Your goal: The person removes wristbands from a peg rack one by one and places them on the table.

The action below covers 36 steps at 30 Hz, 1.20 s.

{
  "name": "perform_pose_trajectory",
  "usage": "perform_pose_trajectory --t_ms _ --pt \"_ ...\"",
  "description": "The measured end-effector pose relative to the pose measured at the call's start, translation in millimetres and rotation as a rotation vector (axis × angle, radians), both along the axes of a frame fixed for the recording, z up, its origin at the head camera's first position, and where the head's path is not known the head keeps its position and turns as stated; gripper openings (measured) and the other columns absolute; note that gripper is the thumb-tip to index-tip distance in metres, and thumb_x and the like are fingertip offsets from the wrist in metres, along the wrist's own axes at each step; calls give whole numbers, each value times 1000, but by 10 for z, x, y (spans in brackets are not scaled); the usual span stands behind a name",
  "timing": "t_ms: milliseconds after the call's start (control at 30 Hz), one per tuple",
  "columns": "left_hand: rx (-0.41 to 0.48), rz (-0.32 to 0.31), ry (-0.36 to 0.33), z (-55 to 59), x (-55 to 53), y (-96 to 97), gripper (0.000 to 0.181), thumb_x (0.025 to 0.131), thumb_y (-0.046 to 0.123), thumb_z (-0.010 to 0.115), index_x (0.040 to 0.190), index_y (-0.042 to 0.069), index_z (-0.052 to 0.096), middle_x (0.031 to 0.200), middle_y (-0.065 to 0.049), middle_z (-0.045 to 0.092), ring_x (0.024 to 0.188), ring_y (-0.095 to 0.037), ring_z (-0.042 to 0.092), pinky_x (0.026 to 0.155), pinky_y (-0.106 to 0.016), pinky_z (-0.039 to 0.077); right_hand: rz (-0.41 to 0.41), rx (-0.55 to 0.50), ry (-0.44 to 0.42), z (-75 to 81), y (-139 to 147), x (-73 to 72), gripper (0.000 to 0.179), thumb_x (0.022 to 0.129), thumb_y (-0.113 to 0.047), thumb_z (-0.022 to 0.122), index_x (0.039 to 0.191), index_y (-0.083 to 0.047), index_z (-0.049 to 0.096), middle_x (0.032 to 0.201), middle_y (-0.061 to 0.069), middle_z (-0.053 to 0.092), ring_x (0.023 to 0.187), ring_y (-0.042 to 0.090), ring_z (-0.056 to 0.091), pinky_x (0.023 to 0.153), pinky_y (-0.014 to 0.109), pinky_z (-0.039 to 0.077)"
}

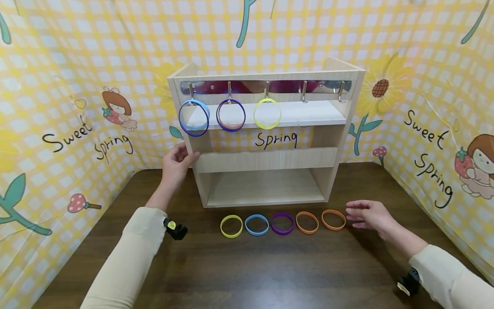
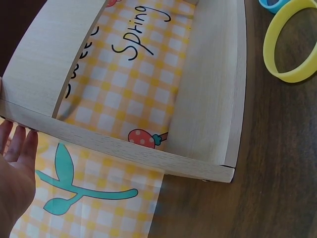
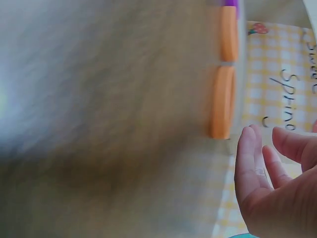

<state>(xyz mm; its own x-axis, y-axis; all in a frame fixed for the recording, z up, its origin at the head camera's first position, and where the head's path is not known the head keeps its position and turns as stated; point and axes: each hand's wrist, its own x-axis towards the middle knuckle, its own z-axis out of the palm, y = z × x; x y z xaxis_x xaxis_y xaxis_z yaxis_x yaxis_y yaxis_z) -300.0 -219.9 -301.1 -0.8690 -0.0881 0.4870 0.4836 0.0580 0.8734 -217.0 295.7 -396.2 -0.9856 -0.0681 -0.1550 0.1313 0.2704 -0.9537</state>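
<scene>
So we've got our right hand [image 1: 372,214] in front of the rack [image 1: 266,159], out past its right end, and it's the nearer hand by far to the outermost orange band [image 3: 224,101]. That one's on the table [image 1: 251,274], just off the rack's front right corner. From the grip it's inward, toward the rack's left end, right by our fingertips but not touching. It's a round loop lying flat, so no long axis to match. The right grip is relaxed, holding nothing; our left hand [image 1: 177,161] is pinching the rack's left side panel.

Along the rack's front, heading left, we see another orange band [image 3: 229,33], then purple [image 1: 282,233], light blue [image 1: 257,234] and yellow [image 1: 231,236] ones. Up on the rack's hooks, leftmost has dark blue [image 1: 194,134] plus pale blue [image 1: 197,127] loops, second a violet-blue loop [image 1: 231,130] with something orange behind, third a yellow loop [image 1: 267,127].
</scene>
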Motion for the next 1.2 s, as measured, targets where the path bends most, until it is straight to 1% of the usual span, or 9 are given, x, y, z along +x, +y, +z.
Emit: perform_pose_trajectory --t_ms 100,333,400,500,667,767,933,1100,1200 --pt "4 1 2 2 -2 6 31 87 1 69 117 1 63 101 5 65 96 -13 61 76 -19 51 0 -42 20 78 -49 -28 47 94 -14 65 130 13 49 119 18 63 97 23 67 78 38 56" --pt "-1 0 3 -3 -8 7 31 87 1 69 118 1 63 101 4 65 96 -14 61 76 -19 51 13 -91 110 300 -227 -82 44 95 -15 65 128 11 51 100 -2 68 93 18 68 81 40 55" --pt "-2 -3 8 0 -19 11 31 87 1 69 118 1 63 101 4 65 96 -14 61 76 -20 51 20 -113 147 373 -297 -102 46 95 -15 65 129 12 50 99 -4 68 92 16 68 79 39 55" --pt "-4 -6 13 8 -32 17 30 87 1 69 116 3 64 101 4 66 95 -13 61 76 -20 51 23 -149 186 485 -411 -128 41 94 -14 65 126 9 53 98 -5 69 92 15 68 78 36 56" --pt "2 -13 12 19 -28 22 27 87 1 69 114 5 65 100 4 66 94 -12 61 75 -20 51 27 -197 229 673 -608 -168 29 93 -15 67 119 -3 59 97 -3 69 91 14 68 79 35 55" --pt "6 -19 11 21 -19 19 27 88 1 69 114 5 65 101 4 65 94 -12 61 76 -20 51 33 -233 253 793 -739 -193 34 93 -14 67 121 2 57 98 -1 69 91 15 68 80 36 55" --pt "6 -20 15 18 -13 10 28 88 1 68 115 5 65 102 3 65 95 -13 61 76 -20 51 59 -291 279 984 -969 -234 47 93 -12 66 130 10 48 104 5 68 93 15 68 81 35 55" --pt "6 -18 17 8 -4 0 29 87 0 68 116 3 64 102 3 64 95 -13 61 76 -20 51 77 -305 307 1152 -1191 -285 43 94 -12 65 131 6 51 114 15 64 96 19 68 82 36 54" --pt "5 -16 16 1 3 -6 30 87 0 68 117 2 63 103 3 64 96 -13 61 77 -20 50 79 -360 327 1233 -1311 -335 37 94 -10 65 127 3 55 116 18 63 96 21 68 81 36 55"
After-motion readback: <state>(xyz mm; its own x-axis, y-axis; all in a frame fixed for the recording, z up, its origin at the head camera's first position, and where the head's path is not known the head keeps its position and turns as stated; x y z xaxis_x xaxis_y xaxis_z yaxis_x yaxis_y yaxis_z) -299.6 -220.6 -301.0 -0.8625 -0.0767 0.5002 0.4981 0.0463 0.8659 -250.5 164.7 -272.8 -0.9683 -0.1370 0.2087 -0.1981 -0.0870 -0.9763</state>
